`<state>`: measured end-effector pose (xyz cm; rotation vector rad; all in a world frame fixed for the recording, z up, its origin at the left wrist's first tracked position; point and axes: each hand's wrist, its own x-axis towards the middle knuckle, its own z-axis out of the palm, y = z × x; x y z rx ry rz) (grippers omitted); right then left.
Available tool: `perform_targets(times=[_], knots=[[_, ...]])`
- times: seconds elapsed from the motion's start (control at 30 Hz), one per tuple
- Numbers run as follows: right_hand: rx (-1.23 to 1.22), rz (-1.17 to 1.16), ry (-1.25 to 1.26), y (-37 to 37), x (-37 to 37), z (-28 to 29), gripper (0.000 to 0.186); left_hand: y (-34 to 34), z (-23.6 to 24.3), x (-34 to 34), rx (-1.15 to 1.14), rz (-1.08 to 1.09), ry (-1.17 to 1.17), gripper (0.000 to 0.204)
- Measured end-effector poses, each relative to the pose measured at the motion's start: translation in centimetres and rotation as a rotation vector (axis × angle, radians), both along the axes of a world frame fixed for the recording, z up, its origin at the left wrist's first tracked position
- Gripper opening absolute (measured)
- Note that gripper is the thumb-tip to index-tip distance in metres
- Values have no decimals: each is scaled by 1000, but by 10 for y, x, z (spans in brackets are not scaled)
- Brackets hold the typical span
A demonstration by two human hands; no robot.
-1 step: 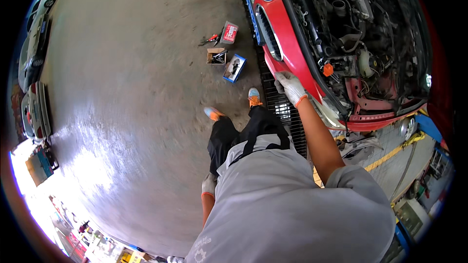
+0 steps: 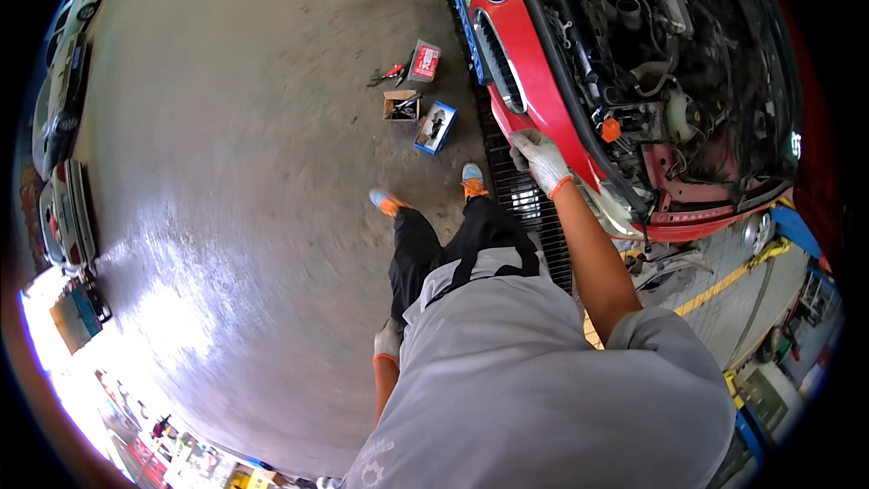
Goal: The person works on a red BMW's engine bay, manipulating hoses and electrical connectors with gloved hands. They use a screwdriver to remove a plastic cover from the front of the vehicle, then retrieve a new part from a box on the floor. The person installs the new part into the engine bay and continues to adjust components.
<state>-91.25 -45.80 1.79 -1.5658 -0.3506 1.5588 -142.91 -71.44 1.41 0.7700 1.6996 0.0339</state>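
My right hand [image 2: 540,156], in a white knit glove with an orange cuff, reaches forward beside the front corner of a red car [image 2: 543,81]. Its fingers are bent together next to the bumper; whatever lies in them, if anything, I cannot make out. My left hand [image 2: 388,341], gloved the same way, hangs low by my left thigh, away from the car. Its fingers are too small and partly hidden to read. The car's engine bay [image 2: 652,45] lies uncovered, with hoses, wiring and an orange cap [image 2: 610,130] near the headlight.
On the floor ahead stand a cardboard box [image 2: 401,107] of parts, a blue-edged box [image 2: 435,128] and a grey-and-red box [image 2: 424,62]. Red-handled pliers [image 2: 396,71] lie beside them. A floor grate [image 2: 525,201] runs under the car's front. Parked cars [image 2: 68,217] line the far left.
My left foot has shifted slightly forward and to the left. Both hands keep nearly the same places.
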Motion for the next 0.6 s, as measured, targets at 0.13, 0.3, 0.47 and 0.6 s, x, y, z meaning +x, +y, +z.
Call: perform_targets(times=[0.13,0.3,0.47,0.6], knots=[[-104,-274,-163,17,-6,-1,27,123,-3,-23,-222,430,-58,37],[-151,-352,-641,40,38,-29,34,280,-22,-94,-120,151,45,38],[-45,-155,-1782,55,100,-76,37,453,-79,-96,32,-341,159,39],[-277,2,-2233,85,111,-113,32,523,-130,-40,50,-380,46,40]])
